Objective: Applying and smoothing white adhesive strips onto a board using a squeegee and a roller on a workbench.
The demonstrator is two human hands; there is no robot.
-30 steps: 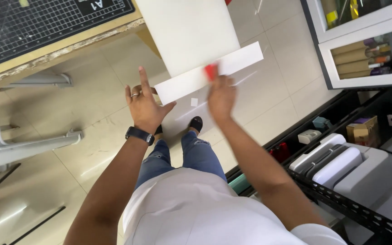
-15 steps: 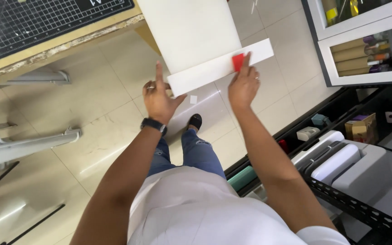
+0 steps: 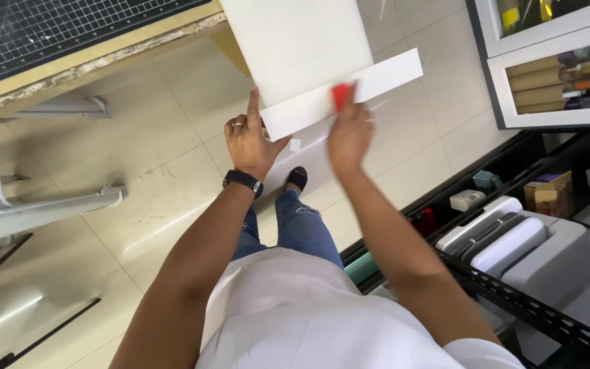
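Table (image 3: 90, 58) left, cabinet (image 3: 554, 75) right, sheet (image 3: 295, 48) between.

A small brown cardboard box with a purple top (image 3: 546, 191) stands on the low black shelf (image 3: 513, 160) at right, near a small white and a teal packet, and no screens show

White paper strip (image 3: 377, 85) held level and slanted, small red tool (image 3: 340, 96) pressed on it
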